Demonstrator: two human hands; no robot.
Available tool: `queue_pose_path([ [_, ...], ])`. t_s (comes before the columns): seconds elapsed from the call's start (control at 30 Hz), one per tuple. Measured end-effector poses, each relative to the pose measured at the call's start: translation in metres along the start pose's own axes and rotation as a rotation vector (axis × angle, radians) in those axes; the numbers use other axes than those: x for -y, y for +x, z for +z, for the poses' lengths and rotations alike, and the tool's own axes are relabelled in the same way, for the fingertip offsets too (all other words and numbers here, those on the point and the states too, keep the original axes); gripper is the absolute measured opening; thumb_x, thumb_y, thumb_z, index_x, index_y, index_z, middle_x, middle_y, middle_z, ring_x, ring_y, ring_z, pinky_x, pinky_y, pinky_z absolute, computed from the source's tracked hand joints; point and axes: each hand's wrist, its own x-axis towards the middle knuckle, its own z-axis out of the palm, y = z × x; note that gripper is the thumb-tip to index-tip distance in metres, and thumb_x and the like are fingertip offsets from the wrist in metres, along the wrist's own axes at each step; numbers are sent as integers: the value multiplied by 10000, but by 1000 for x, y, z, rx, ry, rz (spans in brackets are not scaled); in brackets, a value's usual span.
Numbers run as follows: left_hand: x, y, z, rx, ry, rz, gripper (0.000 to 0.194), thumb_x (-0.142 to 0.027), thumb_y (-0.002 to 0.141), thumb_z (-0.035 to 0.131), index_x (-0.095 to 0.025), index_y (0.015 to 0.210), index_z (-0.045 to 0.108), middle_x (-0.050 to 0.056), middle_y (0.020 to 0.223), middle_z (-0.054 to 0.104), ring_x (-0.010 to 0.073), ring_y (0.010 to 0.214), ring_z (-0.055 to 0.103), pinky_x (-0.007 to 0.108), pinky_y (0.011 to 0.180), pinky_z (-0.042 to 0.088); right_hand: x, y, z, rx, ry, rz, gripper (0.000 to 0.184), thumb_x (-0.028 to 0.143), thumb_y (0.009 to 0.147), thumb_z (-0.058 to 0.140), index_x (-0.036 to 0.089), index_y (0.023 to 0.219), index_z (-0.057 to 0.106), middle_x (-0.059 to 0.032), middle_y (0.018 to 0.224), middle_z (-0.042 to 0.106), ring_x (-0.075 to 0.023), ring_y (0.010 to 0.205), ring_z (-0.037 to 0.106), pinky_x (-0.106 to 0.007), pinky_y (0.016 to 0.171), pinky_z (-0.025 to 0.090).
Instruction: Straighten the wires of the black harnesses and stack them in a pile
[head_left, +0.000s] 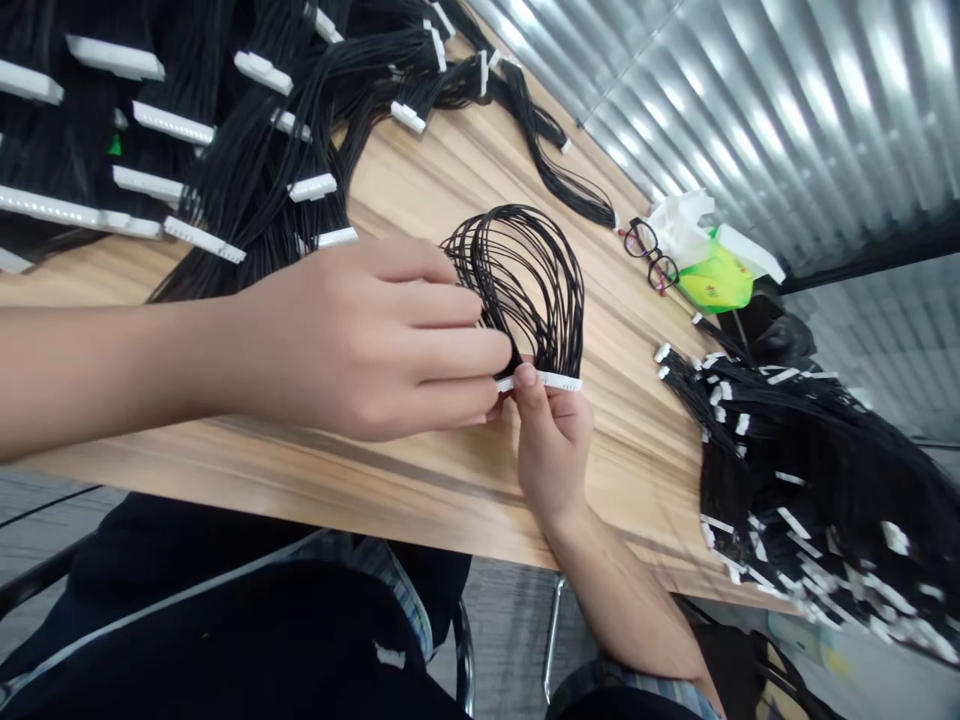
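Connector (pixel 561 382) partly hidden by hands (pixel 375 345), looped black wires (pixel 571 300)

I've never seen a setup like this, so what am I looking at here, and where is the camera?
There is no machine: these are a person's bare hands. The single picture comes from a camera worn on the head, looking forward and down. The right hand pinches a white connector strip with looped black wires rising from it. The left hand is at the loop's other side; its fingertips are partly hidden. On the wooden table lie more black wire bundles with white ends, heaped left and right, plus glasses and a bright green packet.
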Motion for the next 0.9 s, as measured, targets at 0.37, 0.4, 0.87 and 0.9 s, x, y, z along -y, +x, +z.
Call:
queue_pose_path([
  [0.37, 27, 0, 10, 4, -306, 124, 598, -437, 1122, 352, -157, 743, 722, -71, 739, 647, 22, 717, 591, 249, 781, 496, 0, 5, -1, -28, 16, -34, 381, 547, 920, 685, 217, 732, 662, 7, 636, 675, -133, 580, 613, -298, 583, 526],
  [0.4, 24, -2, 14, -14, -367, 197, 573, -433, 1117, 381, -165, 726, 702, -73, 668, 596, 19, 666, 560, 219, 726, 467, 0, 5, 0, -33, 28, -34, 379, 546, 919, 688, 219, 731, 657, 12, 627, 669, -131, 573, 608, -294, 577, 522],
  [0.87, -1, -12, 12, -153, -250, 90, 479, -432, 1105, 367, -274, 803, 704, -43, 629, 593, 112, 585, 546, 311, 563, 407, -2, 5, 1, -24, 110, -73, 363, 526, 915, 722, 227, 717, 661, 27, 603, 650, -122, 550, 602, -276, 547, 506],
  [0.9, 0, -11, 12, -112, -244, -74, 503, -456, 1104, 345, -276, 810, 712, -47, 624, 609, 104, 590, 564, 299, 572, 395, -2, 5, 1, -12, 106, -62, 362, 529, 918, 717, 226, 726, 667, 24, 610, 657, -125, 552, 605, -279, 546, 511],
])
